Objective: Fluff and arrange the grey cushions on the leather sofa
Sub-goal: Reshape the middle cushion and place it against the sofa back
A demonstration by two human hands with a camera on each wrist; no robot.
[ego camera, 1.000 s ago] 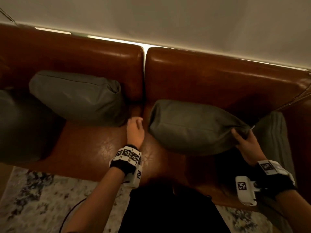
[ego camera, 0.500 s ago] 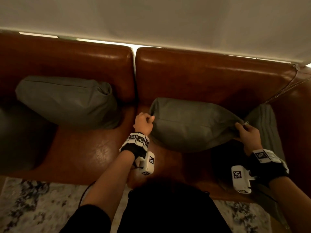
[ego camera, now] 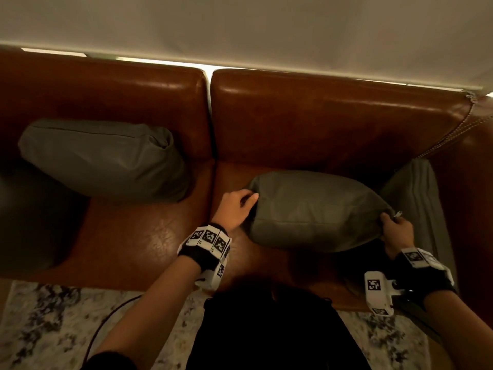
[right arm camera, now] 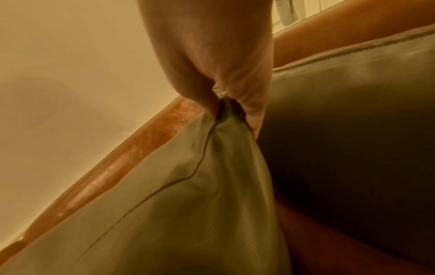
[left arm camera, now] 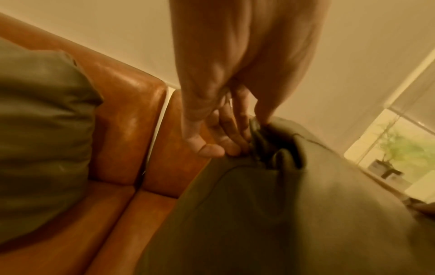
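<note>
- Head view: the grey cushion (ego camera: 314, 212) lies on the right seat of the leather sofa (ego camera: 320, 116), just in front of the backrest, its long axis running left to right along the seat;
- left hand (ego camera: 236, 210) has fingers (left arm camera: 235, 130) tucked into the gathered left corner; right hand (ego camera: 397, 231) pinches the right corner, by what looks like a zip pull;
- it looks soft, light and smooth-skinned, likely slippery, so the bunched corners seem the surest hold;
- a second cushion (ego camera: 104, 158) leans on the left backrest; a ribbed cushion (ego camera: 410, 188) stands against the right arm.
</note>
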